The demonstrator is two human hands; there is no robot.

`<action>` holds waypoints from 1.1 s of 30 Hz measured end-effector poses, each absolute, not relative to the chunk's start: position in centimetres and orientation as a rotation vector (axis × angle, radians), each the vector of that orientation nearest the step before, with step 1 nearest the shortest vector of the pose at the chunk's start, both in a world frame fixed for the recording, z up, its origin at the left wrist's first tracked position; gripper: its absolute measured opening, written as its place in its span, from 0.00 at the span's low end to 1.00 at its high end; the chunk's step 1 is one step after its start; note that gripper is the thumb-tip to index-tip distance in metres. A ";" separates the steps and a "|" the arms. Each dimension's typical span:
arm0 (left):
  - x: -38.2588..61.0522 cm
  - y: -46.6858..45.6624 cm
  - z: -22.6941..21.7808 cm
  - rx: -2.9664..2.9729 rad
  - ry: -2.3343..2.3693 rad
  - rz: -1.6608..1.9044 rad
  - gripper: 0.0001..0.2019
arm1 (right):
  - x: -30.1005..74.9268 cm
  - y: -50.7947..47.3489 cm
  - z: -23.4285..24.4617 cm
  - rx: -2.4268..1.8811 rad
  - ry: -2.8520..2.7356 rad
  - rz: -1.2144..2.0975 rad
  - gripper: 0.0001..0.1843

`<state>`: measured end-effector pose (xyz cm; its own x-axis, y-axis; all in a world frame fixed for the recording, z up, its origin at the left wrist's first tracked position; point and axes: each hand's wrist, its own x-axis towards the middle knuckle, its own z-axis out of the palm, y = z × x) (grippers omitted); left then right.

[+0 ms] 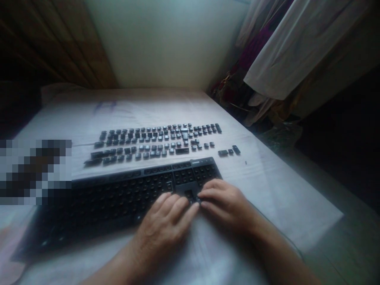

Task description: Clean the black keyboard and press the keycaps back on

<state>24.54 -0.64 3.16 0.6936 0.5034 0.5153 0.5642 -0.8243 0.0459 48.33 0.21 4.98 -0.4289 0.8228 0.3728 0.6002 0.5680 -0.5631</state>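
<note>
A black keyboard (101,206) lies at a slant on the cloth-covered surface, most of its key places without caps. My left hand (168,217) rests over its front edge, fingers curled on top and thumb stretched toward the arrow-key area. From the other side, my right hand (227,200) brings thumb and fingers together at the same spot. Between the fingertips shows a small dark piece that looks like a keycap (198,200), mostly hidden. Behind the keyboard, loose keycaps (154,137) stand in rows; a few more (230,151) sit apart at the right.
A white cloth (285,194) covers the surface, whose edge drops off at the right. Garments (279,51) hang at the upper right, and a curtain (59,43) at the upper left. A pale wall (169,43) stands behind. A blurred-out patch hides something at the left.
</note>
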 end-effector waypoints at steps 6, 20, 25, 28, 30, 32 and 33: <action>24.7 -0.5 3.2 -2.790 -0.886 -0.789 0.17 | 48.2 0.1 4.9 -1.150 -2.158 0.455 0.07; 24.7 -0.6 3.2 -2.797 -0.890 -0.791 0.17 | 48.1 0.2 4.7 -1.124 -2.144 0.447 0.05; 24.7 -0.5 2.8 -2.789 -0.882 -0.827 0.17 | 48.1 0.4 4.8 -1.087 -2.151 0.442 0.06; 24.7 -0.6 2.9 -2.789 -0.878 -0.813 0.17 | 47.7 0.4 4.8 -1.119 -2.100 0.452 0.08; 24.7 -0.6 3.0 -2.789 -0.880 -0.813 0.17 | 47.3 0.3 4.8 -1.178 -2.042 0.461 0.08; 24.7 -0.6 3.0 -2.787 -0.881 -0.824 0.17 | 47.0 0.3 4.8 -1.226 -1.996 0.481 0.08; 24.7 -0.6 3.0 -2.786 -0.882 -0.827 0.17 | 46.9 0.3 4.8 -1.240 -1.980 0.493 0.08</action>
